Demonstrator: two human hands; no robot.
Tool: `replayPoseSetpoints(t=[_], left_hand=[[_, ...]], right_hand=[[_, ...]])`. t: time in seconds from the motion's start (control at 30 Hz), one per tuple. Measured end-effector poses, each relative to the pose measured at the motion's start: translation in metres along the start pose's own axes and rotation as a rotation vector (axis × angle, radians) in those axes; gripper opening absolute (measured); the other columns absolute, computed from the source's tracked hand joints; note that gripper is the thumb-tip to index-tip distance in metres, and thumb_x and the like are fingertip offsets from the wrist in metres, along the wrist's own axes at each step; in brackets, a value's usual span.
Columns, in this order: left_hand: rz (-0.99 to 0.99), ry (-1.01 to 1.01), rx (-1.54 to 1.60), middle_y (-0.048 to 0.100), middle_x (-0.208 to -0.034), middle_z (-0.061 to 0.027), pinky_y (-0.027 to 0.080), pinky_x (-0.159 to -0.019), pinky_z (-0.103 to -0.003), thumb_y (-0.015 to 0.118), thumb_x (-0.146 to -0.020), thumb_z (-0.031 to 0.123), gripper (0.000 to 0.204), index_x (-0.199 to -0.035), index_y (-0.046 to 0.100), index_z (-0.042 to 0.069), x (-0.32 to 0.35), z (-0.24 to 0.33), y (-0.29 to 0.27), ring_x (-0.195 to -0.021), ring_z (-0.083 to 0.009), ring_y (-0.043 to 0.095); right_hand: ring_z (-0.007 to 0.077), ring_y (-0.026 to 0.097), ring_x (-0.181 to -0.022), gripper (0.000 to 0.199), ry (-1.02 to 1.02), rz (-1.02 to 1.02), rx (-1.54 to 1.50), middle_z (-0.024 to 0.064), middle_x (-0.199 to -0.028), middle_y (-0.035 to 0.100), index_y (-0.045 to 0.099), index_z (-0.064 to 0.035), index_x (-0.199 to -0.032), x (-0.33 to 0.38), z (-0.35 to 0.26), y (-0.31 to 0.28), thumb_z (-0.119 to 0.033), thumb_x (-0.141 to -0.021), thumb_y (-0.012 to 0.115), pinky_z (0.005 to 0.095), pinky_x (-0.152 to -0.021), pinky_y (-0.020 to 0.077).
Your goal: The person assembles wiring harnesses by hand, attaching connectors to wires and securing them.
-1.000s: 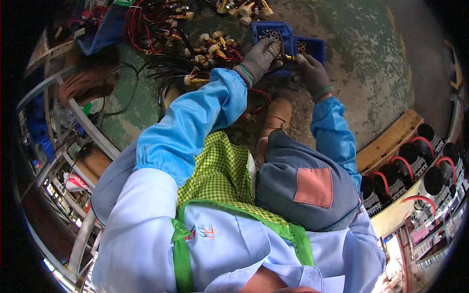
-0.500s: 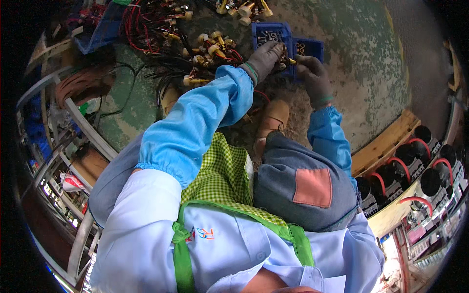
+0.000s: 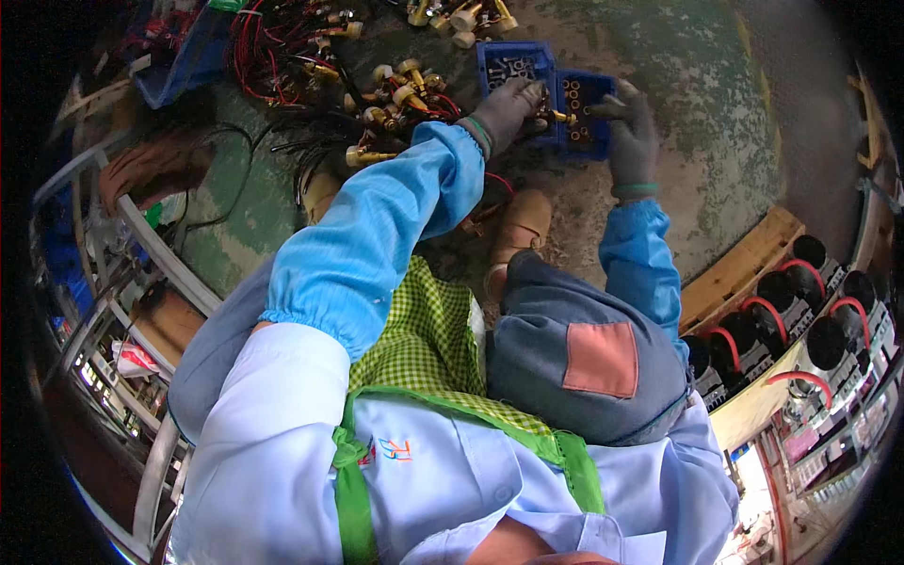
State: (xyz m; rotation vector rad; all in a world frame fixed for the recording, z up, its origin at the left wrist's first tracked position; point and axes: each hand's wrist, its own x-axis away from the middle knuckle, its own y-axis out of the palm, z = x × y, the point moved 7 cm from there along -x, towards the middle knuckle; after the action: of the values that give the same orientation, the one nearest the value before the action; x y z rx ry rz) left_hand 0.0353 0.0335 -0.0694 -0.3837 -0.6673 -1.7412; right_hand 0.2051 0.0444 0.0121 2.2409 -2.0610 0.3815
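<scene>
1. Two grey-gloved hands hang low over the floor, the left hand (image 3: 508, 111) curled tightly around a brass fitting (image 3: 563, 118) whose tip juts rightward.
2. Beside the rim of a blue bin (image 3: 591, 85), the right hand (image 3: 634, 137) holds thumb and forefinger apart; nothing shows between them, though at this distance a tiny part is hard to rule out.
3. Loose rings (image 3: 573, 97) lie in that bin; a second bin (image 3: 513, 46), also blue, adjoins it on the left.
4. Wired fittings (image 3: 408, 96) crowd the floor left of the hands.
5. Sound technique, by all appearances, means keeping the fitting steady, its tip uncovered, and pinching small pieces singly, since gloves dull touch.
</scene>
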Motion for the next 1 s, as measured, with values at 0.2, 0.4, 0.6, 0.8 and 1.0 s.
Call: replayPoseSetpoints(t=[0.2,0.4,0.6,0.8,1.0], left_hand=[[-0.003,-0.020,0.175,0.052,-0.105,-0.0075,0.046,-0.083,-0.035,0.040,-0.095,0.041,0.042,-0.116,0.049,0.006,0.006,0.002,0.014,-0.099,-0.0206,0.051],[0.012,0.034,-0.009,0.052,-0.098,-0.0063,0.050,-0.077,-0.032,0.041,-0.096,0.032,0.034,-0.114,0.050,0.004,0.007,0.021,0.011,-0.094,-0.0176,0.052],[-0.044,-0.049,0.256,0.049,-0.104,-0.0079,0.050,-0.081,-0.032,0.041,-0.096,0.033,0.041,-0.123,0.044,0.002,-0.003,-0.005,0.006,-0.096,-0.0191,0.050],[0.036,0.014,0.218,0.050,-0.094,-0.0035,0.051,-0.071,-0.031,0.045,-0.095,0.029,0.030,-0.109,0.049,0.002,0.005,0.012,0.010,-0.082,-0.0149,0.050],[0.035,0.022,0.221,0.051,-0.097,-0.0042,0.052,-0.073,-0.032,0.046,-0.094,0.029,0.031,-0.110,0.050,0.003,0.004,0.011,0.006,-0.084,-0.0153,0.051]], right_hand=[[0.0237,0.059,-0.101,0.050,0.016,-0.104,0.345,0.0145,-0.110,0.061,0.045,-0.0097,-0.126,-0.001,0.007,0.007,0.007,-0.079,0.039,0.0368,-0.085,0.0481],[0.0259,0.058,-0.101,0.040,0.113,0.056,0.258,0.0153,-0.099,0.063,0.051,-0.0075,-0.120,0.000,0.027,-0.005,0.004,-0.083,0.039,0.0424,-0.086,0.0489],[0.0256,0.060,-0.099,0.044,-0.132,0.107,0.150,0.0159,-0.104,0.063,0.046,-0.0131,-0.127,0.000,0.003,-0.010,0.002,-0.086,0.039,0.0406,-0.085,0.0484],[0.0265,0.059,-0.103,0.044,-0.114,0.055,0.365,0.0127,-0.101,0.064,0.046,-0.0084,-0.127,0.007,0.014,-0.001,0.001,-0.084,0.043,0.0390,-0.085,0.0485],[0.0245,0.057,-0.103,0.036,-0.082,0.243,0.302,0.0122,-0.103,0.062,0.046,-0.0036,-0.125,0.006,0.007,-0.010,-0.013,-0.090,0.046,0.0384,-0.090,0.0460]])
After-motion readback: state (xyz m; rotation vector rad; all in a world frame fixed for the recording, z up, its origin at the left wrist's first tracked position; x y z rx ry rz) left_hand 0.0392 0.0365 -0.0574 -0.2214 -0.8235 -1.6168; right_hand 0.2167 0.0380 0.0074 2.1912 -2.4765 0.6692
